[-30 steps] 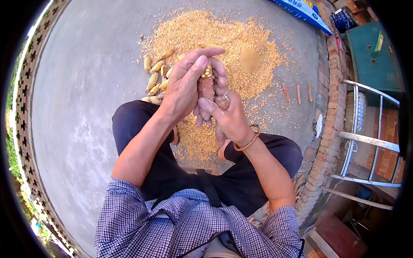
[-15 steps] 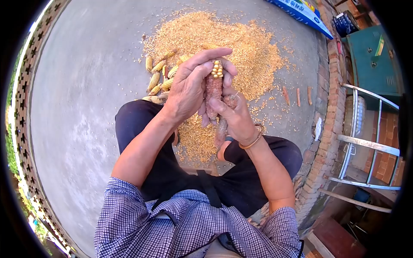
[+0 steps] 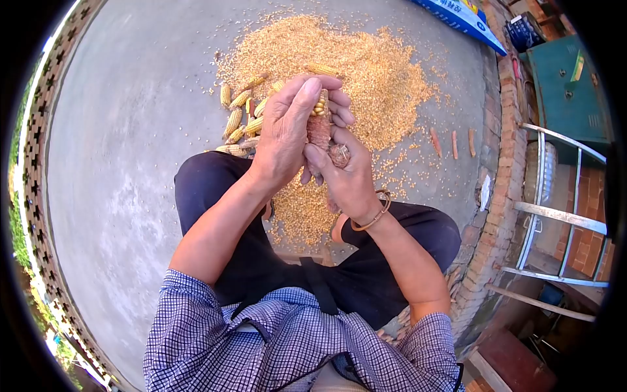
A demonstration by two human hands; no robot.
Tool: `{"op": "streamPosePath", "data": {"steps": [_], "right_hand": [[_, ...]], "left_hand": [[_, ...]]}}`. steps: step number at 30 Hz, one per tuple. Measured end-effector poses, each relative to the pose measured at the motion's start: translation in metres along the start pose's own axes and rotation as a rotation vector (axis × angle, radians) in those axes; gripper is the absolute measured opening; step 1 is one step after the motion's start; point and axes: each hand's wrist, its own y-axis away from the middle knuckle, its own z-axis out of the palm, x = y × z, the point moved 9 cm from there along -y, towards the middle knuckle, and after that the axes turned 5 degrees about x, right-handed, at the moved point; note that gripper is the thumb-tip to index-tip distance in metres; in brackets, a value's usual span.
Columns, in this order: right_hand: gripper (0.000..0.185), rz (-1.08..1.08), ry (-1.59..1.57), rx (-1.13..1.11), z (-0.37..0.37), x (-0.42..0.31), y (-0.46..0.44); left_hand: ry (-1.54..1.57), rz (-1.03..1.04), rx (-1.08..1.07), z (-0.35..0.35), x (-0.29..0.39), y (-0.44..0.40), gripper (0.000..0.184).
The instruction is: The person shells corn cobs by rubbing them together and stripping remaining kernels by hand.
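Left hand (image 3: 282, 137) and right hand (image 3: 354, 183) gripped a part-bare corn cob (image 3: 319, 132). Blue bag (image 3: 450, 18), one o'clock, bore illegible characters.

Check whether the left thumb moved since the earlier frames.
Yes: the left hand's thumb has shifted up the picture, its tip now nearer the yellow cob lying on the kernel pile.

The floor (image 3: 124, 124) is lit brightly by daylight. The left edge is washed white by glare. The bricks (image 3: 504, 183) are bent into a curve, the corners are blacked out, and the lower right is left dim.
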Motion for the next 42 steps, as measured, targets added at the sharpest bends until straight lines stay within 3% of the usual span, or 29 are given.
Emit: {"op": "streamPosePath", "data": {"steps": [8,15,23,26,30,38,42], "right_hand": [[0.022,0.032,-0.009,0.055,0.004,-0.001,0.008],[0.021,-0.113,0.128,0.151,0.002,-0.009,0.012],[0.019,-0.003,0.043,0.135,-0.008,-0.015,0.007],[0.019,-0.015,0.03,0.146,-0.011,-0.011,0.004],[0.019,-0.165,0.155,0.205,-0.015,-0.009,0.003],[0.016,-0.091,0.26,0.248,-0.016,-0.009,0.01],[0.017,-0.16,0.313,0.269,-0.016,-0.024,0.006]], "left_hand": [[0.002,0.029,-0.022,-0.001,-0.005,-0.001,0.035],[0.077,-0.002,-0.071,0.004,-0.007,-0.001,0.033],[0.083,-0.069,-0.021,0.01,-0.01,-0.001,0.036],[-0.032,0.012,-0.018,0.008,-0.013,0.0,0.036],[-0.027,0.021,-0.043,0.009,-0.013,0.0,0.031],[-0.06,0.059,0.003,0.008,-0.015,0.003,0.031],[0.053,0.006,-0.019,0.012,-0.008,0.001,0.028]]}}
